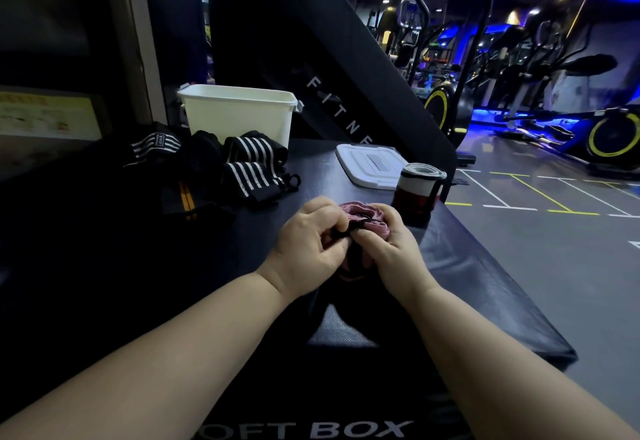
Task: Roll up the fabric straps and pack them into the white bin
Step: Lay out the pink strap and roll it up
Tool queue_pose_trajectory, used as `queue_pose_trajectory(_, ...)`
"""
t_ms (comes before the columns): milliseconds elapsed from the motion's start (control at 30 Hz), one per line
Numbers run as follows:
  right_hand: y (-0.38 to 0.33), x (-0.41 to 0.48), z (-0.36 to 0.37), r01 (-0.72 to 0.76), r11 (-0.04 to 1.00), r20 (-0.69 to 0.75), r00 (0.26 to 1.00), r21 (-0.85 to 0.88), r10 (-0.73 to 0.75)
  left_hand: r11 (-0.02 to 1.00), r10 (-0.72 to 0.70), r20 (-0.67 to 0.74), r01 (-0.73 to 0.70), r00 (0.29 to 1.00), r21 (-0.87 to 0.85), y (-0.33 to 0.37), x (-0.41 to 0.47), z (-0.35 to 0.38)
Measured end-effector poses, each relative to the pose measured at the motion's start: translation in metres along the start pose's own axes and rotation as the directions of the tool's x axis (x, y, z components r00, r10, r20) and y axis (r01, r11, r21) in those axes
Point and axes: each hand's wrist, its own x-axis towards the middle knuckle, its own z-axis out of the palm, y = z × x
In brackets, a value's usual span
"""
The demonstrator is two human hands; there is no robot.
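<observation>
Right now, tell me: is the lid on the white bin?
No, the lid lies flat on the black box, apart from the open white bin.

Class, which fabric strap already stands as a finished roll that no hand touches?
The red-and-white strap beside the white lid. The black striped straps lie loose by the white bin, and the left hand and right hand hold the pink strap.

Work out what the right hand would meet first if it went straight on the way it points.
The right hand grips the pink strap roll; pushed on, it would probably meet the left hand first, which grips the same roll.
</observation>
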Motion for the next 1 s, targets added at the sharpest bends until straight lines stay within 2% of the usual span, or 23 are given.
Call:
queue_pose_trajectory(167,0.005,0.001,-0.013,-0.128,0.981,0.156,0.982,0.145,0.105,1.000,-0.001,-0.035,0.002,0.999,0.026,-0.009,-0.001,0.001)
queue_pose_trajectory(333,0.005,0.001,-0.017,-0.227,0.893,0.256,0.958,0.389,0.132,0.997,-0.059,-0.104,0.063,0.993,0.039,-0.017,0.002,-0.005)
queue_pose_trajectory(467,0.004,0.001,-0.020,-0.258,0.854,0.294,0.947,0.451,0.131,0.994,-0.105,-0.079,0.107,0.991,0.018,-0.016,0.002,-0.008)
queue_pose_trajectory(567,0.005,0.003,-0.022,-0.254,0.858,0.314,0.942,0.446,0.116,0.991,-0.137,-0.061,0.137,0.989,-0.009,-0.015,0.004,-0.009)
queue_pose_trajectory(667,0.008,0.003,-0.021,-0.209,0.896,0.267,0.958,0.393,0.107,0.991,-0.132,-0.033,0.131,0.991,-0.039,-0.011,0.003,-0.011)
queue_pose_trajectory(867,0.008,-0.003,-0.019,-0.143,0.941,0.205,0.975,0.306,0.081,0.968,-0.167,0.106,0.183,0.980,-0.174,0.001,-0.001,-0.018)
queue_pose_trajectory(1000,0.006,-0.001,-0.018,-0.177,0.927,0.223,0.969,0.331,0.105,0.968,-0.187,0.071,0.196,0.980,-0.155,-0.001,0.001,-0.014)
